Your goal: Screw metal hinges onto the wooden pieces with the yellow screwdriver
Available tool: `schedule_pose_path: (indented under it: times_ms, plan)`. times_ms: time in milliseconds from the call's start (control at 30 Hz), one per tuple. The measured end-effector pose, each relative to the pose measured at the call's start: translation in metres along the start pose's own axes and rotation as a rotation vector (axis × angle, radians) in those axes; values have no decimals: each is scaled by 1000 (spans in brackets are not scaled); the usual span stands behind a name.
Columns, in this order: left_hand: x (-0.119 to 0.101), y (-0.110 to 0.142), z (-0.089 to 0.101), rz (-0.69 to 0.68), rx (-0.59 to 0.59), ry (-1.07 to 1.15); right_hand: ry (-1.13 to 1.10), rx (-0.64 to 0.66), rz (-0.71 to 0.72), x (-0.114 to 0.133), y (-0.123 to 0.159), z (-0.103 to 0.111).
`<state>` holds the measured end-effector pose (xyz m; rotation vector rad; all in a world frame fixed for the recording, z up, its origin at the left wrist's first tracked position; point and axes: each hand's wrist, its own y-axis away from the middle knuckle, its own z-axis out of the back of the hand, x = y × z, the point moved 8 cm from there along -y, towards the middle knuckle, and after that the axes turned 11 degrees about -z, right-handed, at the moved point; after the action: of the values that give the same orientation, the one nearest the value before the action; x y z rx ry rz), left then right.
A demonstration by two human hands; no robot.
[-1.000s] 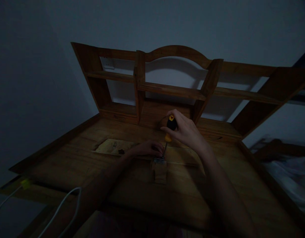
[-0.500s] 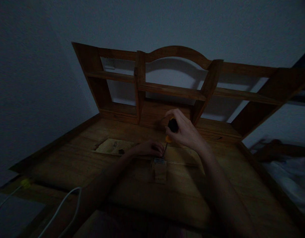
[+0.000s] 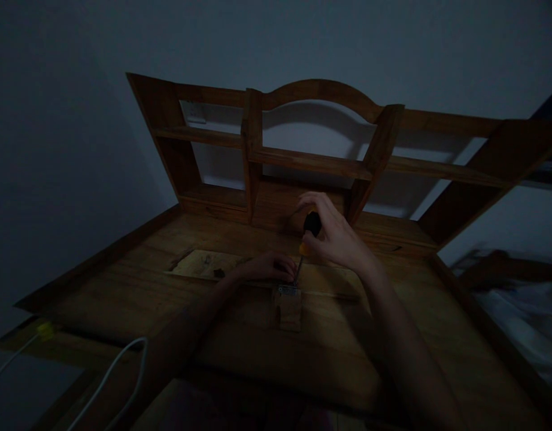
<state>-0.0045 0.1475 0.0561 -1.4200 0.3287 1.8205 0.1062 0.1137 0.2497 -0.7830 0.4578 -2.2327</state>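
My right hand (image 3: pixel 333 234) is wrapped round the black and yellow handle of a screwdriver (image 3: pixel 312 223). Its shaft slants down to a small metal plate, perhaps a hinge (image 3: pixel 287 290), at the edge of a wooden block (image 3: pixel 289 312). Beside the screwdriver tip, my left hand (image 3: pixel 267 266) has its fingers curled together; what they pinch is too dark and small to make out. A long pale board (image 3: pixel 199 264) with a dark hole lies behind the block and passes under the left hand.
All this rests on a wooden desk (image 3: pixel 136 299) with a shelf unit (image 3: pixel 309 160) along its back. A white cable (image 3: pixel 143 359) loops near my left forearm, and a yellow item (image 3: pixel 45 330) sits at the left corner. Pale cloth (image 3: pixel 522 317) lies beyond the right edge.
My right hand has shifted slightly on the screwdriver handle, its thumb now further across. The screwdriver tip stays at the metal plate, and the left hand keeps its place.
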Motion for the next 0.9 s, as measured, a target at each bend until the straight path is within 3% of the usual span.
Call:
schedule_pose_path:
  times_ms: [133, 333, 500, 700, 900]
  plan:
    - [-1, 0, 0, 1, -7, -4, 75, -10, -61, -5, 0, -1]
    - [-3, -1, 0, -4, 2, 12, 39, 20, 19, 4, 1, 0]
    - [-2, -1, 1, -22, -1, -16, 98, 3, -52, -3, 0, -1]
    - [-4, -1, -1, -25, 22, -4, 57, 6, 1, 1, 0, -2]
    - [-5, -1, -1, -24, 10, -10, 88, -26, -40, -3, -1, 0]
